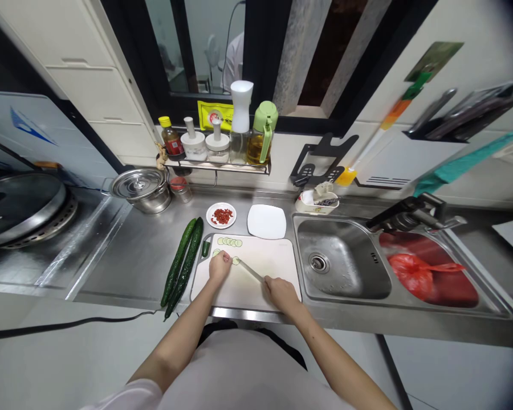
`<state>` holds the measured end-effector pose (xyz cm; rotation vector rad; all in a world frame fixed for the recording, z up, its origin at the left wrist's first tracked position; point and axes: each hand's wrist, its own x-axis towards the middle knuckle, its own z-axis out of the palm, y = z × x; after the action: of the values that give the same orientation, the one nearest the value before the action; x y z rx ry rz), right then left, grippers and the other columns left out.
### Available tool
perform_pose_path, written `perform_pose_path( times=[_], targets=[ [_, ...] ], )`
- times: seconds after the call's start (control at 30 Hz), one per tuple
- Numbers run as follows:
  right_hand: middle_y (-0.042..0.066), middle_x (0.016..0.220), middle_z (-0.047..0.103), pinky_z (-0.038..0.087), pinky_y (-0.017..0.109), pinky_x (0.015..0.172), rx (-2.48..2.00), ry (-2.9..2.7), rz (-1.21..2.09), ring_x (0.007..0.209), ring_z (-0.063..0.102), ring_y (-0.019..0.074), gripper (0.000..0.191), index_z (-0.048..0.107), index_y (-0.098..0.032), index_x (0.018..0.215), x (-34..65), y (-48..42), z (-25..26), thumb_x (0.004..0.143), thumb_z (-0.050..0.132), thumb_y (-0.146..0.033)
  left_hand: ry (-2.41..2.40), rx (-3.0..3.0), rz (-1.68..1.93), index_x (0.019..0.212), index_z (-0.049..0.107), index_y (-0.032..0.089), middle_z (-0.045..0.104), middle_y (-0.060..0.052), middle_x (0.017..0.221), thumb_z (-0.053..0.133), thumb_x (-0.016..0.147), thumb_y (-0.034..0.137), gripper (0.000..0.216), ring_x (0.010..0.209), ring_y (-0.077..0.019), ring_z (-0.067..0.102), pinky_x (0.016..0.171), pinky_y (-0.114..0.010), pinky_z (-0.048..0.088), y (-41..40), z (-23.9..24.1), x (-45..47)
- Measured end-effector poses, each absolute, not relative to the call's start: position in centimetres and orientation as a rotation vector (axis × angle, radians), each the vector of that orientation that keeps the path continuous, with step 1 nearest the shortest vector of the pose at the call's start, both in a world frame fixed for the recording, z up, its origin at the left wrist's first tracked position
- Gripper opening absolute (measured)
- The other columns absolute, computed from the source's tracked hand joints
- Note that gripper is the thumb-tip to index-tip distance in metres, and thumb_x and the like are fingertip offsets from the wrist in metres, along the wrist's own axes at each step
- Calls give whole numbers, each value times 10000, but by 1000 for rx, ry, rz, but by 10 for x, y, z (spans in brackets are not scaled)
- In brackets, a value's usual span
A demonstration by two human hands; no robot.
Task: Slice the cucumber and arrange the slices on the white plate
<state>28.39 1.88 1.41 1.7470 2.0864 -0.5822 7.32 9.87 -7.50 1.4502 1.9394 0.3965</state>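
**Slicing cucumber on the board**

Cucumber piece [235, 261] lies on cutting board [273, 256], left hand [219, 266] grip closed over it. Right hand [282, 293] grip closed on knife [250, 270]. I judge: tuck fingertips, cut slices [231, 242] even.

A: Head view, position?
B: Worn on the head, above the counter [128, 256] edge, facing forward and down.
A: Range?
B: Close. Board [277, 256] centred within arm's reach, window [214, 45] at top, sink [346, 236] right.
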Motion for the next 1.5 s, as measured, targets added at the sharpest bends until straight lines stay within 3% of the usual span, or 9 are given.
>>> perform_pose_path(
  times=[1.5],
  targets=[
    [154, 1017, 677, 430, 301, 724, 1703, 2011, -692, 978, 646, 252, 317, 563, -133, 1143, 266, 26, 12, 913, 347, -105, 1946, 1433, 339, 787, 631, 214, 690, -20, 798, 565, 794, 261, 81, 763, -171, 605, 625, -250, 357, 102, -74, 74]
  ],
)
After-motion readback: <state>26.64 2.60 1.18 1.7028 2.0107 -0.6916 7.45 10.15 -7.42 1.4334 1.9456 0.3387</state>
